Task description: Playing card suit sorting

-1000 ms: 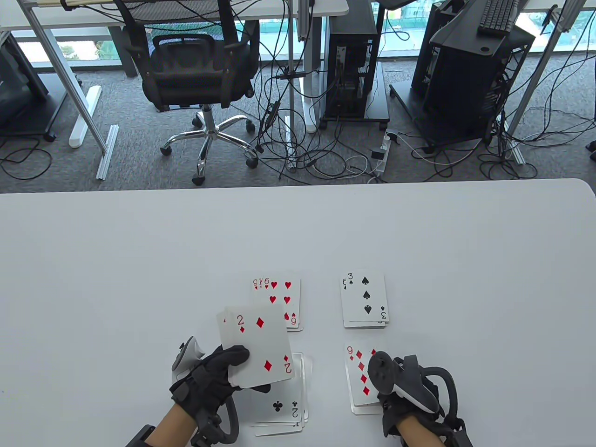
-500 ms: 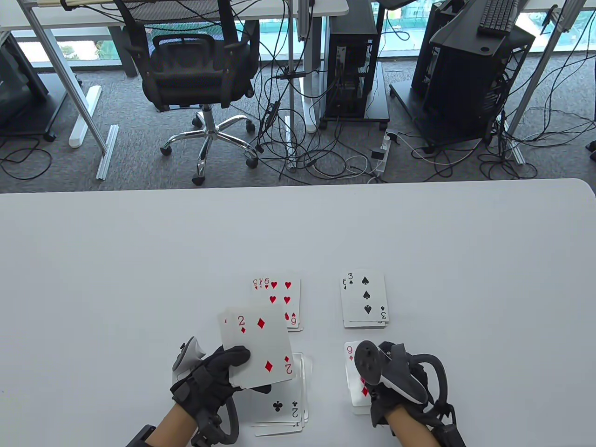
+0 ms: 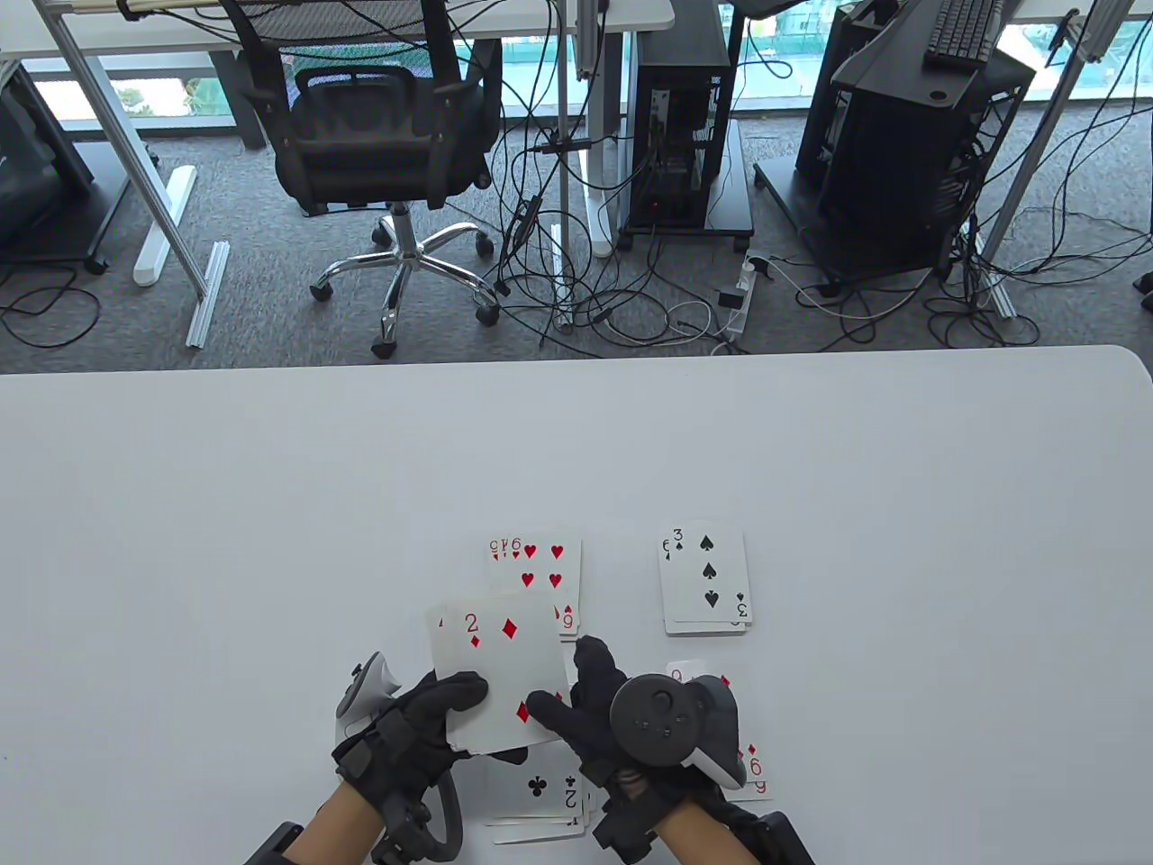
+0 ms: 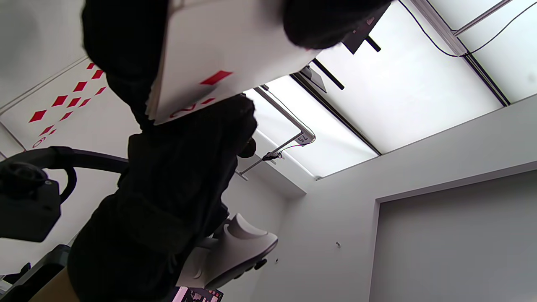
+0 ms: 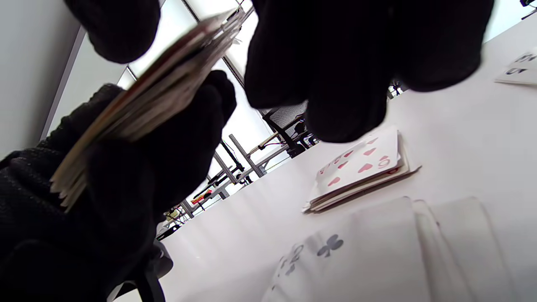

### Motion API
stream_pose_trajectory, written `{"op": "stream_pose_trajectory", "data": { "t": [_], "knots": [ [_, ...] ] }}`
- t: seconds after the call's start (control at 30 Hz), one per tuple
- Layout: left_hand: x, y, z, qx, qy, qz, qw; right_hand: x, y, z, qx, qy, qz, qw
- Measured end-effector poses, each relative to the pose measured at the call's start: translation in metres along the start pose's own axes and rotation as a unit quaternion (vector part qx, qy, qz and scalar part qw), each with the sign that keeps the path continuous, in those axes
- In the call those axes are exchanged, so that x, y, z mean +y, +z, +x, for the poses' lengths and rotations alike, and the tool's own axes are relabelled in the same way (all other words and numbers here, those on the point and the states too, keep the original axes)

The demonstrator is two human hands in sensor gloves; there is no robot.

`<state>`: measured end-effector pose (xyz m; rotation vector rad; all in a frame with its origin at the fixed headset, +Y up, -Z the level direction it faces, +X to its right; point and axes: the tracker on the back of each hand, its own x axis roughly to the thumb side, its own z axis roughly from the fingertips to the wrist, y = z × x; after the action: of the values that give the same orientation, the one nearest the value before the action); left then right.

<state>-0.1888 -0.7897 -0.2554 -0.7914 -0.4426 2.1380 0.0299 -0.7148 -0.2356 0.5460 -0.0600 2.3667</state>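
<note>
Since a second ago our right hand (image 3: 630,712) has left the diamonds pile (image 3: 755,766) at the lower right of the frame and crossed to the middle, where its fingers now reach the lower right corner of the two of diamonds (image 3: 500,671). That card tops the deck (image 5: 138,105) we hold in our left hand (image 3: 414,730), raised above the table (image 3: 270,505). Our left grip is wrapped around the deck, thumb on the face. Our right grip is partly open, thumb and fingers spread at the deck's edge; we cannot tell whether it has pinched the card yet. We judge that the last card is placed and the two of diamonds is next, bound for the diamonds pile.

No containers are here; four face-up piles stand in for them. Hearts pile (image 3: 539,586) sits centre, just above the held deck, a six on top. Spades pile (image 3: 707,581) lies to its right, a three on top. Clubs pile (image 3: 540,793) lies at the bottom centre beneath our hands, a two showing. The diamonds pile shows a nine's corner beside our right wrist.
</note>
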Motion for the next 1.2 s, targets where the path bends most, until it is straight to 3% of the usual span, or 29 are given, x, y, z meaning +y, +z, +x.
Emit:
{"op": "stream_pose_trajectory", "data": {
  "t": [0.27, 0.6, 0.77, 0.93, 1.03, 1.2],
  "knots": [
    [-0.003, -0.002, -0.002, 0.003, -0.001, -0.014, 1.0, 0.005, 0.002, -0.004, 0.004, -0.062, -0.065, 0.996],
    [-0.005, -0.004, -0.005, 0.007, 0.009, -0.032, 0.999, 0.0, 0.005, -0.015, 0.006, -0.139, -0.063, 0.988],
    [-0.005, -0.004, -0.005, 0.005, 0.013, -0.028, 1.0, -0.016, 0.01, -0.028, 0.029, -0.106, -0.078, 0.991],
    [-0.005, -0.004, -0.004, 0.0, 0.009, -0.022, 1.0, -0.043, 0.025, -0.056, 0.078, -0.151, -0.089, 0.981],
    [-0.004, -0.004, -0.004, 0.002, 0.01, -0.018, 1.0, -0.06, 0.034, -0.073, 0.1, -0.104, -0.095, 0.985],
    [-0.005, -0.003, -0.004, 0.003, 0.009, -0.014, 1.0, -0.073, 0.048, -0.1, 0.171, 0.021, -0.036, 0.984]
  ]
}}
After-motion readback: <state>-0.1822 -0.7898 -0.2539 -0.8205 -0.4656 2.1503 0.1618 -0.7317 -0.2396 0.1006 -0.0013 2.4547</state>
